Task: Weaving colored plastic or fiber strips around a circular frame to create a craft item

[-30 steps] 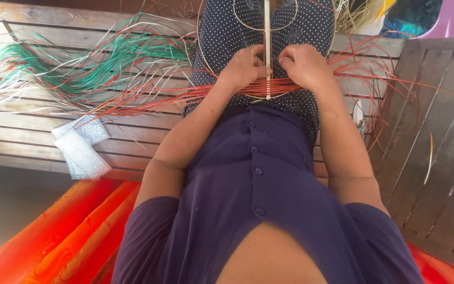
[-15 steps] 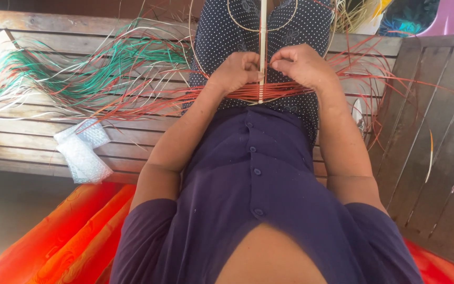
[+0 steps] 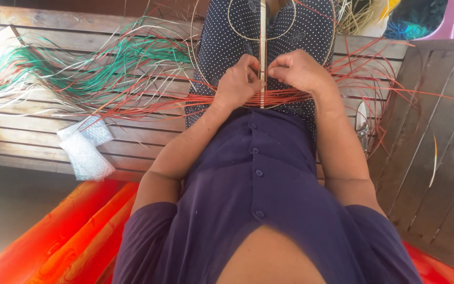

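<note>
My left hand (image 3: 239,81) and my right hand (image 3: 299,71) meet on my lap on either side of a pale upright stick (image 3: 262,31). The stick runs through a thin round hoop frame (image 3: 290,23) that lies on my dotted skirt. Red strips (image 3: 285,97) are woven across the stick just below my fingers. Both hands pinch those red strips close to the stick, fingers curled. Loose red strip ends (image 3: 374,79) fan out to the right of my right hand.
A spread of green, white and red strips (image 3: 90,68) lies on the wooden slat bench (image 3: 27,137) at left. A piece of bubble wrap (image 3: 85,147) sits near its front edge. A small metal tool (image 3: 362,126) rests at right. Orange cloth (image 3: 69,231) lies below.
Both hands have shifted slightly up the stick and drawn closer together, fingertips now pinching at the stick. The view has tilted a little.
</note>
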